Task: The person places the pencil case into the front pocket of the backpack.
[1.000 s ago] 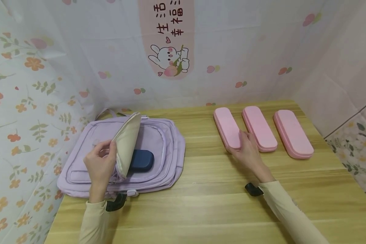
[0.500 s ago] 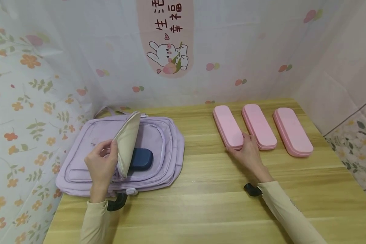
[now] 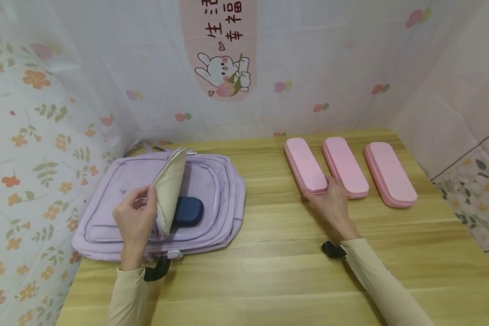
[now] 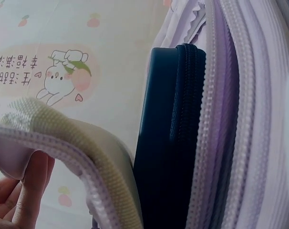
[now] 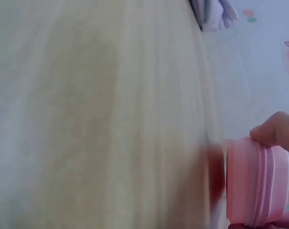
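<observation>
A lilac backpack (image 3: 228,199) lies flat on the left. My left hand (image 3: 135,217) pinches the edge of its raised front flap (image 3: 169,190), whose cream lining shows. Beneath the flap sits a dark blue zipped case (image 3: 189,211), partly covered; in the left wrist view the blue case (image 4: 159,133) stands beside the lilac zipper edges. On the right, my right hand (image 3: 330,201) grips the near end of the leftmost pink case (image 3: 305,165). In the right wrist view, thumb and fingers hold the two sides of this pink zipped case (image 5: 247,183).
Two more pink cases, a middle one (image 3: 345,167) and a right one (image 3: 391,174), lie beside the held one on the wooden table (image 3: 252,280). A printed cloth (image 3: 330,59) hangs behind, and a floral cloth (image 3: 32,190) borders the left side.
The head view has shifted slightly. Both hands keep their places, the left on the flap and the right at the leftmost pink case, whose near end shows slightly more.
</observation>
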The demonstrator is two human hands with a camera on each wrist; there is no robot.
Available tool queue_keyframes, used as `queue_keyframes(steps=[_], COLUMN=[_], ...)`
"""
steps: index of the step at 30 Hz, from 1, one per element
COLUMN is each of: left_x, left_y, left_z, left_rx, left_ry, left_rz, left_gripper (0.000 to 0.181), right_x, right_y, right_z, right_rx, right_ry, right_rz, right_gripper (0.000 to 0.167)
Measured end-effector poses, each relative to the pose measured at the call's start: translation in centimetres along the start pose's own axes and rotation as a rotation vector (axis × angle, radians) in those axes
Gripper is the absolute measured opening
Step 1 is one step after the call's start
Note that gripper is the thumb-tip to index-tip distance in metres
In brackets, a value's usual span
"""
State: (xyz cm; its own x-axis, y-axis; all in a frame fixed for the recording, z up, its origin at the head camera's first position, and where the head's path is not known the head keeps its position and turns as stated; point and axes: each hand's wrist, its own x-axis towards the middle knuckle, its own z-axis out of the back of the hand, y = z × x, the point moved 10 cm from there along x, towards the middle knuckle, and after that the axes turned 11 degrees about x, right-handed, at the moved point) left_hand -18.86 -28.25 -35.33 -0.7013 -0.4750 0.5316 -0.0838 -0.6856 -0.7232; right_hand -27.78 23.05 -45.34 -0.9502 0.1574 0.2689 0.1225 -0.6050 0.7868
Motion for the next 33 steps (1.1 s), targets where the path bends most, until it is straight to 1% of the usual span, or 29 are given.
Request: queue_keyframes(steps=[2, 5, 8, 10, 11, 13, 17, 20, 22, 24, 28, 33], left_x=[0.0, -0.2, -0.4, -0.4, -0.4, -0.4, -0.4, -0.4, -0.4, -0.4, -0.4, -0.7], left_y=[-0.4, -1.6, -2.8, -3.2, -3.1, -2.6, -1.0, -0.3, -0.2, -0.1, -0.4, -2.3], left_z=[0.1, 0.5, 0.8, 1.0, 0.9, 0.8, 0.1, -0.2, -0.2, -0.2, 0.0, 0.6], left_rx=[0.002, -0.007, -0.015, -0.021, -0.023, -0.022, -0.018, -0.01, -0.003, -0.006, -0.024, -0.042], left_ry=[-0.004, -0.004, -0.007, -0.011, -0.013, -0.018, -0.013, -0.01, -0.016, -0.018, -0.013, -0.01], left_rz=[-0.005, -0.01, -0.017, -0.02, -0.02, -0.02, -0.011, -0.008, -0.012, -0.018, -0.023, -0.019], left_gripper=[0.014, 0.014, 0.013, 0.013, 0.013, 0.013, 0.013, 0.013, 0.013, 0.013, 0.013, 0.012], right_x=[0.2, 0.2, 0.3, 0.3, 0.3, 0.3, 0.1, 0.0, -0.1, -0.2, -0.5, -1.1], right_y=[0.2, 0.7, 1.5, 2.2, 2.6, 3.4, 4.7, 5.7, 6.7, 7.7, 9.5, 11.1], right_z=[0.2, 0.5, 0.7, 0.6, 0.5, 0.2, -0.7, -1.7, -2.4, -2.9, -3.8, -4.7], right_rx=[0.01, 0.028, 0.04, 0.051, 0.056, 0.064, 0.073, 0.085, 0.087, 0.089, 0.091, 0.111], right_ry=[-0.016, -0.03, -0.027, -0.015, -0.009, 0.008, 0.057, 0.102, 0.126, 0.145, 0.166, 0.192], right_rz=[0.009, 0.016, 0.035, 0.046, 0.054, 0.062, 0.025, 0.002, 0.017, 0.051, 0.116, 0.167], right_gripper=[0.07, 0.068, 0.068, 0.069, 0.069, 0.069, 0.071, 0.074, 0.075, 0.075, 0.073, 0.072])
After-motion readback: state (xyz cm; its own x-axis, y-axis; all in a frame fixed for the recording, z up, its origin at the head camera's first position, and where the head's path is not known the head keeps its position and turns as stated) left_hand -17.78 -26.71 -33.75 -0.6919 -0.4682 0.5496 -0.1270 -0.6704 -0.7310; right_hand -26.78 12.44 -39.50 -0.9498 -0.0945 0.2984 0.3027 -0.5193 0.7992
